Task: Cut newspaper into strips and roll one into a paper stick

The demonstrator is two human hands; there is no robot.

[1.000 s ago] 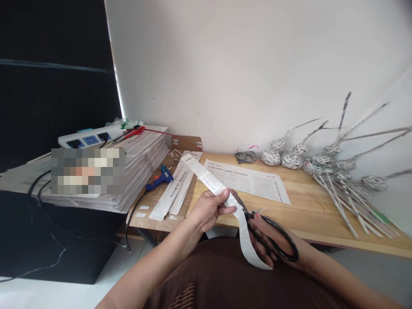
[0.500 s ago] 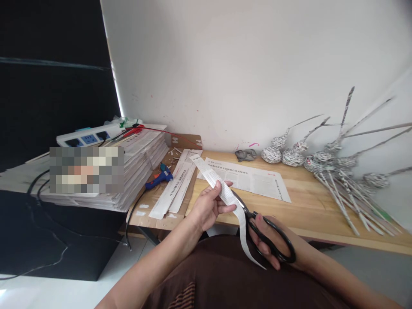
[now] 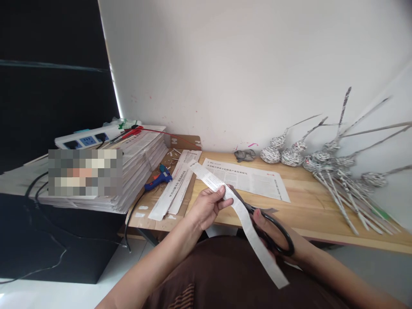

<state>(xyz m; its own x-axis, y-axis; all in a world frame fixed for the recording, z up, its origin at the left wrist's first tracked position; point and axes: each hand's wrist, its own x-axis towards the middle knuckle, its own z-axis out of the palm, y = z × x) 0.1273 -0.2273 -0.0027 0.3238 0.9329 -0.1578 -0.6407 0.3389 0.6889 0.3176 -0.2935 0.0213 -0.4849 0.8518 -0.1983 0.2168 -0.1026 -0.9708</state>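
Note:
My left hand (image 3: 208,205) pinches a long narrow strip of printed newspaper (image 3: 212,182) above the front edge of the wooden table (image 3: 309,210). The strip runs from near the cardboard down past my lap, its cut lower part (image 3: 262,251) hanging free. My right hand (image 3: 270,238) grips black-handled scissors (image 3: 273,227), fingers through the loops, with the blades reaching up into the strip beside my left fingers.
A tall newspaper stack (image 3: 141,159) with a power strip (image 3: 85,139) on top stands left. A blue glue gun (image 3: 157,179) and cut strips (image 3: 175,189) lie on cardboard. A newspaper sheet (image 3: 254,180) lies mid-table. Rolled paper sticks and woven paper gourds (image 3: 334,171) fill the right side.
The scissors have travelled further up along the strip. The freed lower part now hangs longer and swings out to the right. My left hand stays pinched on the strip.

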